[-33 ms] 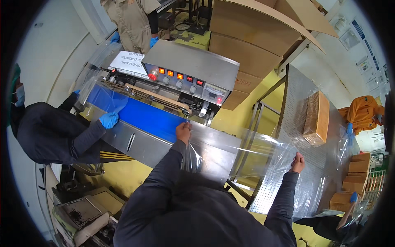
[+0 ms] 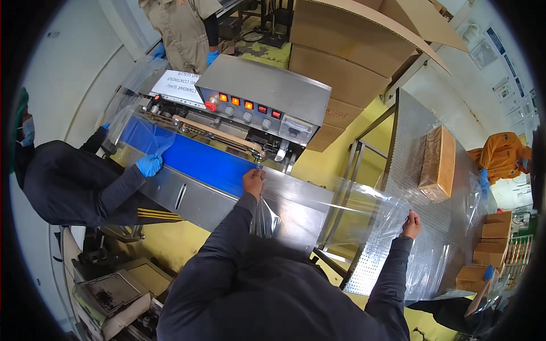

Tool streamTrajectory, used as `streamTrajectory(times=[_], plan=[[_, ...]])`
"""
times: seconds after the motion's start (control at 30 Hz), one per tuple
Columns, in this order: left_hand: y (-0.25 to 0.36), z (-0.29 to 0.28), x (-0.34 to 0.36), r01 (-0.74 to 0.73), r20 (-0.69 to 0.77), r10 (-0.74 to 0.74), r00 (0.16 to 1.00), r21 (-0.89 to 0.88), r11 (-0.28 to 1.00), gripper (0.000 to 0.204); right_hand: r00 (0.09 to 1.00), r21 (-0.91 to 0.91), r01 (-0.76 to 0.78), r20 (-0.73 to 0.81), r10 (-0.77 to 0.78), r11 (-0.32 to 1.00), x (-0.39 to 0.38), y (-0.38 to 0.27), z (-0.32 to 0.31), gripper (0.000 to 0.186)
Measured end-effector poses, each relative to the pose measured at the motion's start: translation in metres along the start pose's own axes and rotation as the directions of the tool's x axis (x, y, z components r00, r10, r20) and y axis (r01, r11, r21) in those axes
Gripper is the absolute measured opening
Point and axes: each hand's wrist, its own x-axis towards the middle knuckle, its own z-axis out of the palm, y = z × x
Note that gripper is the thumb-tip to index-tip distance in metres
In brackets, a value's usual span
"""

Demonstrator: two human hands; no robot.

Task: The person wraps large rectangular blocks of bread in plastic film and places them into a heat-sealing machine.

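My left hand (image 2: 253, 183) pinches a sheet of clear plastic film (image 2: 361, 196) at the infeed end of a steel band sealing machine (image 2: 259, 79), just below its rollers and guides. The film stretches rightward to my right hand (image 2: 410, 224), whose fingers pinch it above a perforated steel table. The machine has a blue conveyor belt (image 2: 207, 165), lit square switches, knobs and a red button. At the left, a co-worker's blue-gloved hand (image 2: 149, 165) holds more clear plastic (image 2: 133, 139) on the belt.
A wrapped cardboard box (image 2: 437, 162) sits on the perforated table (image 2: 406, 113). Large cartons (image 2: 335, 74) stack behind the machine. Smaller boxes (image 2: 493, 238) stand at the right. Co-workers (image 2: 62, 182) are at the left, behind the machine (image 2: 179, 31) and at the far right (image 2: 500, 156). Worn equipment (image 2: 116, 290) lies lower left.
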Motion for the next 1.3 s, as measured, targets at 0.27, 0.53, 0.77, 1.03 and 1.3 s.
streamTrajectory(times=[0.27, 0.53, 0.77, 1.03, 1.3], plan=[[0.008, -0.011, 0.02, -0.002, 0.032, 0.006, 0.999, -0.12, 0.993, 0.025, 0.998, -0.052, -0.047, 0.042, 0.049, 0.998, -0.009, -0.006, 0.026, 0.01], [0.024, -0.058, 0.043, -0.105, 0.023, 0.104, 0.994, 0.06, 0.993, 0.021, 0.979, -0.114, -0.065, 0.185, 0.086, 0.991, -0.016, 0.026, 0.062, 0.01], [0.037, -0.151, 0.023, -0.125, 0.294, 0.043, 0.955, 0.266, 0.956, 0.007, 0.96, -0.065, -0.127, 0.245, 0.139, 0.99, -0.026, 0.051, 0.105, 0.006], [0.019, -0.249, -0.005, -0.144, 0.137, 0.106, 0.985, 0.306, 0.941, 0.01, 0.9, -0.076, -0.272, 0.334, 0.281, 0.959, -0.051, 0.047, 0.156, 0.006], [0.011, -0.292, -0.011, -0.218, -0.34, 0.665, 0.665, 0.763, 0.608, 0.024, 0.88, -0.131, -0.123, 0.443, 0.169, 0.984, -0.087, 0.034, 0.205, 0.006]])
